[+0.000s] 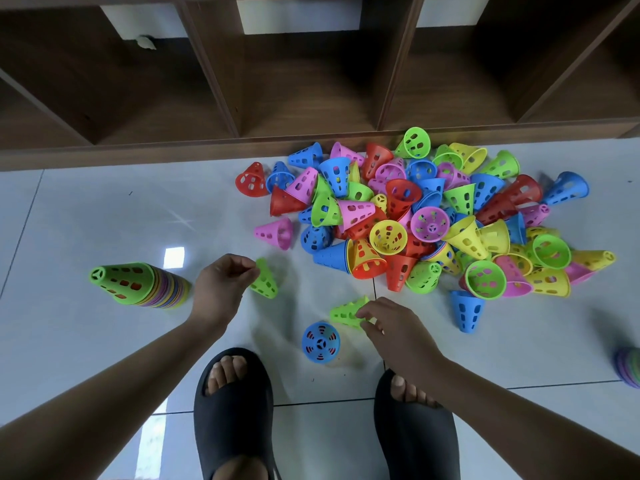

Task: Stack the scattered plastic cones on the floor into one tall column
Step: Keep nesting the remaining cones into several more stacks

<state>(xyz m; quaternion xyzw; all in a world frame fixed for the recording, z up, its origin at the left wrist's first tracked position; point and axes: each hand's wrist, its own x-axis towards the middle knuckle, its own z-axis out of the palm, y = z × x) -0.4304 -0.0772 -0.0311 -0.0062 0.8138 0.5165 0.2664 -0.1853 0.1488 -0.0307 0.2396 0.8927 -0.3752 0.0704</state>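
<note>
Pinching green cones: left grip (221,282) on one (265,280), right grip (391,327) on another (346,311).

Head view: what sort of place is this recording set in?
Probably an indoor room in a home or playroom, though that is a guess. The floor is glossy pale tile, dark wooden cubby shelving runs along the wall, and the person wears black slide sandals beside a pile of plastic cones.

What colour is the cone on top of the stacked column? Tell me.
Green: the top cone of the stack is bright green, seen in the head view.
</note>
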